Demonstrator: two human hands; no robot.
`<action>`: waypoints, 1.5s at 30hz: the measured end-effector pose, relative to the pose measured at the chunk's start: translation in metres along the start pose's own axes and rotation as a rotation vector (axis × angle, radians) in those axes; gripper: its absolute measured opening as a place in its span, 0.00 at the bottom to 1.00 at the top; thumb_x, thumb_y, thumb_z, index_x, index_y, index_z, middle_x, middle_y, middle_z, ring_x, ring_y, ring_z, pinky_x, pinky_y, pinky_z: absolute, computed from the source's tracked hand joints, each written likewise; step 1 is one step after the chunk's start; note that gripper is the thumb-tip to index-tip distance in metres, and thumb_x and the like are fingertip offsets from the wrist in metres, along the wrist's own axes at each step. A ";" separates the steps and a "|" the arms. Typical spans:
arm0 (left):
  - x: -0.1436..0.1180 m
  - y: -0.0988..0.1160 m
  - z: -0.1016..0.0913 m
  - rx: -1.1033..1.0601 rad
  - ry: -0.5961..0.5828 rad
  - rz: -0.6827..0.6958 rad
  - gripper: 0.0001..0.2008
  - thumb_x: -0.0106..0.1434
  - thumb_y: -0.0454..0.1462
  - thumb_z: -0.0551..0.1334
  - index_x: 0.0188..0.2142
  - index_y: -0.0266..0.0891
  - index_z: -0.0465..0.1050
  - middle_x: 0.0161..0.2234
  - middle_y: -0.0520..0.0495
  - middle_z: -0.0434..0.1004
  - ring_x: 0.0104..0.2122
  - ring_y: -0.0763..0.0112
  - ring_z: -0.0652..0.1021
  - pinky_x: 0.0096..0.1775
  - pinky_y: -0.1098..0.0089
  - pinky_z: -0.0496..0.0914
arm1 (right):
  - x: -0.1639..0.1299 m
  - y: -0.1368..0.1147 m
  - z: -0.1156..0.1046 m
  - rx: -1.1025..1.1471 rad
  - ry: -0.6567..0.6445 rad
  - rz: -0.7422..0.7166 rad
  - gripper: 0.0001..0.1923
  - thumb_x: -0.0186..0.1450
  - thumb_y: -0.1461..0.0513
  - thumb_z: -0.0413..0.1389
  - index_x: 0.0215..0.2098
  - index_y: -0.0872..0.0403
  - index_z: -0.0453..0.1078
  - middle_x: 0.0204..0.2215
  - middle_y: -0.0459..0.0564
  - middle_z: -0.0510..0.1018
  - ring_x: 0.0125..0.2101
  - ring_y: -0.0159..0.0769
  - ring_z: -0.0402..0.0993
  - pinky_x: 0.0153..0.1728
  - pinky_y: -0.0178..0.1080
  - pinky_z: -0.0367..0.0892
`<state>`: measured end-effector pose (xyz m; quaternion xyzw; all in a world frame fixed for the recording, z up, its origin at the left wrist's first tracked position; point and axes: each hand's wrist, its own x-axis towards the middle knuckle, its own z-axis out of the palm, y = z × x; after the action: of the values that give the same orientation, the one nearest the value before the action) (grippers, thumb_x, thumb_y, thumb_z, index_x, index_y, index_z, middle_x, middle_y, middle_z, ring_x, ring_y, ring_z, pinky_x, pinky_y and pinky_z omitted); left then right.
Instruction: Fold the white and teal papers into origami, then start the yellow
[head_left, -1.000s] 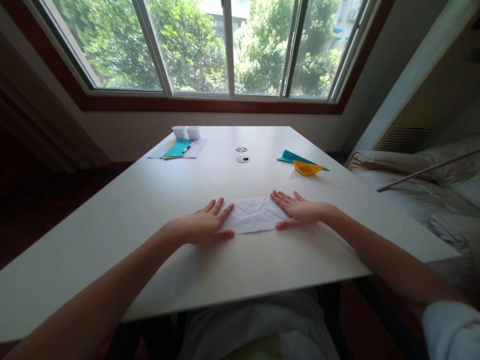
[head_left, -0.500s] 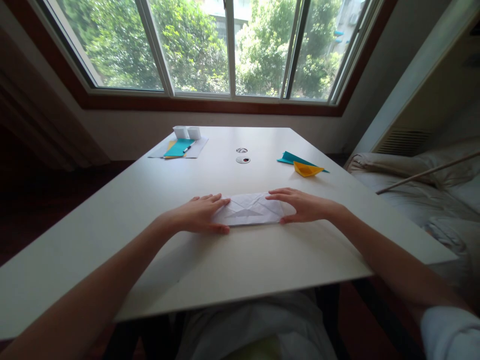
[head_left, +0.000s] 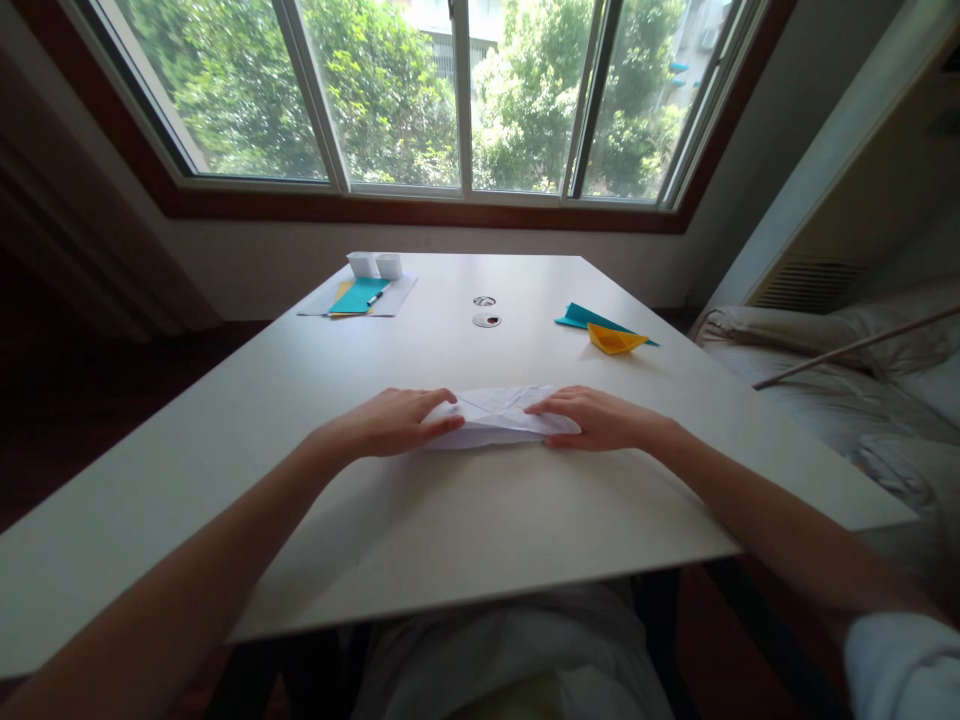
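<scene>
A folded sheet of white paper with diagonal creases lies on the white table in front of me, its near edge slightly raised. My left hand grips its left end, thumb towards the near side and fingers curled at the far side. At the right end, my right hand pinches the paper, with the index finger on top and the thumb low by the near edge. Both hands cover the paper's ends, so the folds there are hidden.
Beyond my right hand sit a yellow paper boat and a teal paper plane. Far left are teal paper, a pen and white boxes. Round metal fittings are set in the tabletop.
My hands have gone from lying spread over the paper's ends to gripping them. The left thumb has moved up, and the paper's near edge has lifted and bent.
</scene>
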<state>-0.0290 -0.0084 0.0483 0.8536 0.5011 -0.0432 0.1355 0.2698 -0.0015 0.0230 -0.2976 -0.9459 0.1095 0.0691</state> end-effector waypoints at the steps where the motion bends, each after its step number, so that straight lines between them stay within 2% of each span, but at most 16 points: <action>1: 0.001 0.000 0.001 0.016 0.016 0.001 0.31 0.60 0.58 0.41 0.51 0.44 0.63 0.45 0.43 0.73 0.42 0.57 0.73 0.40 0.65 0.63 | 0.000 0.000 0.000 0.000 -0.001 -0.001 0.24 0.61 0.54 0.52 0.55 0.51 0.62 0.46 0.53 0.73 0.45 0.41 0.69 0.46 0.42 0.62; 8: 0.005 -0.004 0.004 0.191 0.206 0.069 0.23 0.63 0.53 0.45 0.35 0.44 0.73 0.30 0.47 0.77 0.30 0.63 0.75 0.30 0.70 0.62 | -0.002 0.003 -0.002 0.098 0.003 0.014 0.23 0.61 0.52 0.51 0.53 0.51 0.64 0.45 0.53 0.74 0.44 0.40 0.70 0.44 0.40 0.63; 12: 0.008 -0.004 0.005 0.301 0.344 0.232 0.20 0.66 0.44 0.46 0.26 0.40 0.70 0.26 0.49 0.76 0.26 0.69 0.74 0.35 0.69 0.63 | -0.001 0.001 -0.003 0.052 0.015 0.012 0.24 0.60 0.50 0.53 0.51 0.51 0.66 0.43 0.53 0.75 0.42 0.40 0.71 0.43 0.41 0.63; 15: 0.010 -0.007 0.006 0.324 0.447 0.299 0.19 0.66 0.41 0.46 0.25 0.39 0.69 0.25 0.49 0.75 0.26 0.70 0.73 0.38 0.67 0.63 | 0.001 -0.002 -0.002 -0.016 0.040 -0.006 0.21 0.60 0.52 0.54 0.49 0.52 0.68 0.41 0.52 0.76 0.40 0.40 0.72 0.42 0.40 0.63; 18: 0.012 -0.011 0.008 0.324 0.542 0.332 0.17 0.66 0.41 0.47 0.29 0.39 0.70 0.29 0.48 0.76 0.31 0.68 0.74 0.40 0.66 0.63 | 0.002 -0.005 0.001 -0.050 0.115 0.002 0.13 0.62 0.58 0.50 0.43 0.52 0.71 0.36 0.50 0.78 0.36 0.37 0.73 0.40 0.39 0.64; 20: 0.013 -0.011 0.010 0.319 0.630 0.340 0.14 0.66 0.41 0.48 0.37 0.39 0.70 0.39 0.45 0.76 0.39 0.64 0.73 0.44 0.63 0.62 | 0.003 -0.005 0.003 -0.019 0.210 0.058 0.11 0.62 0.62 0.49 0.39 0.52 0.72 0.32 0.49 0.78 0.31 0.34 0.73 0.36 0.37 0.64; 22: 0.013 -0.010 0.012 0.315 0.737 0.312 0.14 0.65 0.40 0.50 0.47 0.39 0.65 0.50 0.41 0.69 0.47 0.59 0.69 0.47 0.58 0.60 | 0.004 -0.005 0.004 0.080 0.334 0.155 0.10 0.61 0.62 0.50 0.36 0.53 0.73 0.28 0.47 0.78 0.28 0.32 0.72 0.32 0.35 0.65; 25: 0.013 -0.005 0.015 0.317 0.884 0.229 0.22 0.63 0.39 0.53 0.55 0.37 0.56 0.58 0.35 0.55 0.54 0.52 0.61 0.50 0.53 0.56 | 0.007 -0.002 0.003 0.367 0.479 0.304 0.10 0.59 0.59 0.53 0.34 0.54 0.73 0.27 0.47 0.77 0.26 0.30 0.70 0.28 0.33 0.66; 28: 0.012 -0.002 0.016 0.327 0.957 0.194 0.25 0.61 0.40 0.55 0.57 0.36 0.53 0.60 0.32 0.48 0.56 0.48 0.56 0.51 0.50 0.55 | 0.009 0.004 0.000 0.757 0.533 0.425 0.11 0.56 0.57 0.56 0.33 0.56 0.72 0.26 0.47 0.76 0.24 0.29 0.69 0.23 0.32 0.66; 31: 0.012 -0.002 0.018 0.303 0.853 0.223 0.21 0.62 0.41 0.54 0.54 0.39 0.59 0.58 0.34 0.51 0.53 0.50 0.61 0.49 0.52 0.59 | 0.010 0.012 -0.004 1.080 0.578 0.525 0.12 0.54 0.57 0.59 0.34 0.56 0.72 0.27 0.47 0.75 0.23 0.26 0.68 0.23 0.30 0.67; 34: 0.013 -0.003 0.021 0.258 0.653 0.265 0.15 0.64 0.42 0.51 0.48 0.41 0.65 0.51 0.39 0.62 0.47 0.57 0.68 0.45 0.57 0.63 | 0.008 0.020 -0.007 1.124 0.575 0.587 0.15 0.54 0.58 0.59 0.39 0.55 0.70 0.27 0.47 0.75 0.24 0.27 0.69 0.24 0.31 0.68; 36: 0.014 -0.005 0.024 0.241 0.539 0.272 0.15 0.64 0.44 0.49 0.45 0.42 0.67 0.48 0.41 0.66 0.44 0.60 0.70 0.44 0.59 0.64 | 0.005 0.027 -0.007 0.919 0.529 0.606 0.17 0.56 0.59 0.56 0.44 0.55 0.69 0.25 0.47 0.74 0.22 0.28 0.69 0.23 0.32 0.67; 38: 0.015 -0.007 0.026 0.232 0.438 0.261 0.16 0.64 0.45 0.49 0.46 0.43 0.68 0.46 0.42 0.69 0.42 0.60 0.72 0.44 0.59 0.63 | 0.001 0.033 -0.005 0.580 0.469 0.582 0.18 0.57 0.60 0.55 0.46 0.54 0.68 0.25 0.48 0.75 0.23 0.31 0.70 0.25 0.34 0.68; 41: 0.015 -0.009 0.028 0.203 0.296 0.256 0.18 0.63 0.47 0.50 0.48 0.43 0.67 0.46 0.42 0.71 0.44 0.60 0.72 0.47 0.58 0.61 | -0.002 0.041 -0.001 0.134 0.398 0.432 0.16 0.58 0.61 0.54 0.45 0.52 0.70 0.36 0.52 0.75 0.35 0.39 0.72 0.37 0.42 0.68; 43: 0.014 -0.011 0.028 0.159 0.220 0.264 0.21 0.62 0.48 0.50 0.51 0.45 0.64 0.50 0.42 0.68 0.48 0.59 0.70 0.51 0.56 0.58 | -0.003 0.043 0.002 0.017 0.342 0.300 0.14 0.59 0.61 0.53 0.44 0.51 0.71 0.43 0.54 0.73 0.42 0.42 0.69 0.44 0.45 0.65; 45: 0.012 -0.012 0.027 0.120 0.150 0.275 0.23 0.63 0.49 0.50 0.55 0.48 0.60 0.57 0.43 0.61 0.54 0.58 0.65 0.54 0.53 0.53 | -0.004 0.044 0.004 -0.005 0.266 0.203 0.14 0.61 0.60 0.52 0.44 0.49 0.72 0.46 0.54 0.71 0.46 0.42 0.67 0.47 0.46 0.63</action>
<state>-0.0315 0.0000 0.0172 0.9215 0.3850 0.0095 0.0510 0.2962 0.0309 0.0081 -0.4038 -0.8937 0.0731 0.1815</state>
